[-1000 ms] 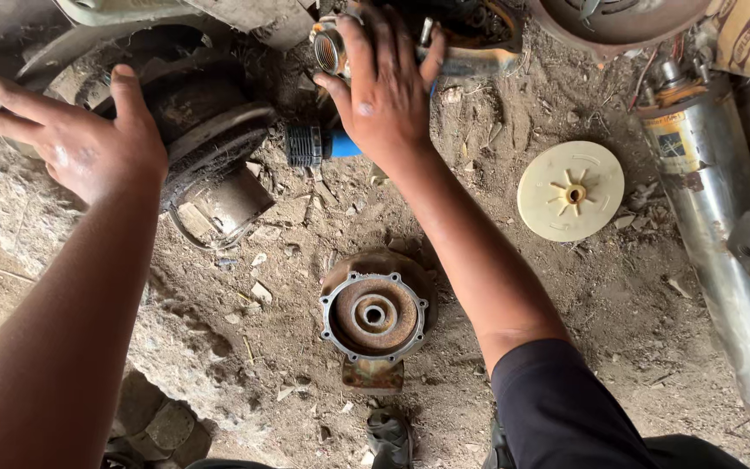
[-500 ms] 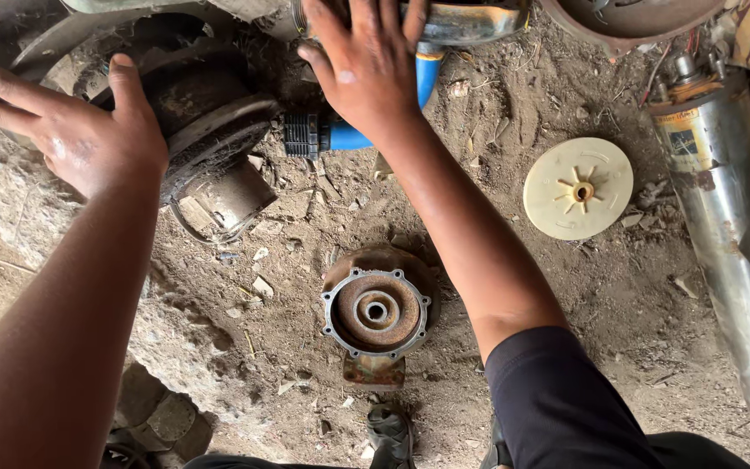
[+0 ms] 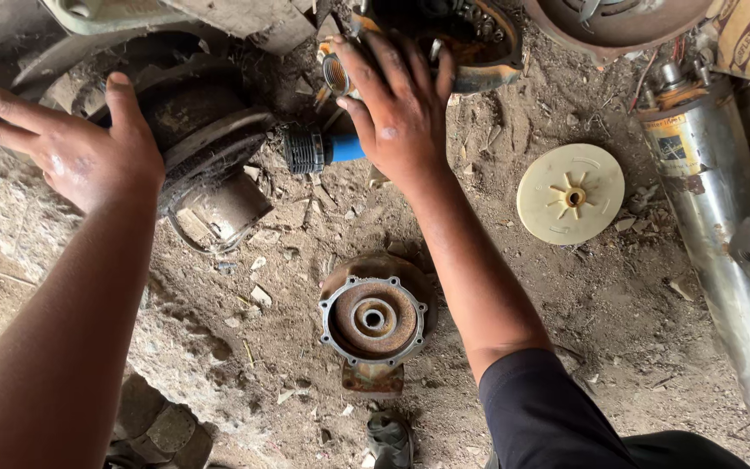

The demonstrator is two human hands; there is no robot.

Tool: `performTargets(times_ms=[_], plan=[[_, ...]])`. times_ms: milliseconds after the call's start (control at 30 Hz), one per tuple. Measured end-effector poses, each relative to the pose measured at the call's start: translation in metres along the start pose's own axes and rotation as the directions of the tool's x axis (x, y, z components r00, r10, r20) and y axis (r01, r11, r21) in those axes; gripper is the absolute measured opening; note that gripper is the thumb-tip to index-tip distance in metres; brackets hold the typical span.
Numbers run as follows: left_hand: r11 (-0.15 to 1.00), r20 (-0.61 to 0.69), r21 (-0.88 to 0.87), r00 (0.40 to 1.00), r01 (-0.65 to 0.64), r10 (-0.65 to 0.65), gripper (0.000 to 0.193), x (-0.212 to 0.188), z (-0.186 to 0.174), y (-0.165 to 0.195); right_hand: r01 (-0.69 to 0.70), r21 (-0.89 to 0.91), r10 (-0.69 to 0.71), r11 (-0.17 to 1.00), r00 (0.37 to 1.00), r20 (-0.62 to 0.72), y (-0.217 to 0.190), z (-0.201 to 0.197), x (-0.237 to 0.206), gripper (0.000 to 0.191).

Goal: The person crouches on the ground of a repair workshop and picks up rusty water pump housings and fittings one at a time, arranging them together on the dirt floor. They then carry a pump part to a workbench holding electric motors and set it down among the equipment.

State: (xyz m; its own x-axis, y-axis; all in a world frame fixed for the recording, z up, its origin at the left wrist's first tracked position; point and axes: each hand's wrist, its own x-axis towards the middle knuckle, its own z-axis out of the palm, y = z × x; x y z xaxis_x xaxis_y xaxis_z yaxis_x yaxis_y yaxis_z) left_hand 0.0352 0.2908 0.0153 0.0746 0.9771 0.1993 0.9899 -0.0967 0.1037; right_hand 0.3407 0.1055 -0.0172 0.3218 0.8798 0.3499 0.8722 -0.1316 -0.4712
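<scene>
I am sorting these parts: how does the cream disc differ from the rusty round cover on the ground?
The cream disc is pale, clean and flat with a star-shaped hub; the rusty cover is brown, corroded metal with a bolt-hole rim and raised rings. The disc lies right of the right hand, the cover nearer. Both are round, lying on dirt.

One view only, from a head-worn camera. It looked almost straight down onto dirt ground (image 3: pixel 618 295) from above the person, at close range, roughly arm's reach. Both forearms entered from the bottom edge and stretched toward the top of the frame, the left hand (image 3: pixel 80 148) at upper left and the right hand (image 3: pixel 401 113) at upper centre. The far machinery along the top edge was cut off by the frame. No second view was available for overlap.
</scene>
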Motion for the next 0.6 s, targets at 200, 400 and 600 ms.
performTargets(times_ms=[200, 400, 600], plan=[[0.999, 0.004, 0.036, 1.000, 0.021, -0.021, 0.115, -0.001, -0.005, 0.004, -0.010, 0.132, 0.035, 0.991, 0.982, -0.187, 0.013, -0.016, -0.012, 0.079], [1.000, -0.022, 0.011, 1.000, 0.013, -0.013, 0.116, -0.001, -0.005, 0.006, -0.266, 0.340, 0.392, 0.902, 0.836, -0.384, 0.050, -0.033, -0.075, 0.070], [1.000, 0.046, 0.009, 0.999, 0.018, -0.019, 0.105, 0.000, 0.001, 0.003, -0.402, 0.289, 0.464, 0.869, 0.865, -0.192, 0.055, -0.024, -0.154, 0.041]])
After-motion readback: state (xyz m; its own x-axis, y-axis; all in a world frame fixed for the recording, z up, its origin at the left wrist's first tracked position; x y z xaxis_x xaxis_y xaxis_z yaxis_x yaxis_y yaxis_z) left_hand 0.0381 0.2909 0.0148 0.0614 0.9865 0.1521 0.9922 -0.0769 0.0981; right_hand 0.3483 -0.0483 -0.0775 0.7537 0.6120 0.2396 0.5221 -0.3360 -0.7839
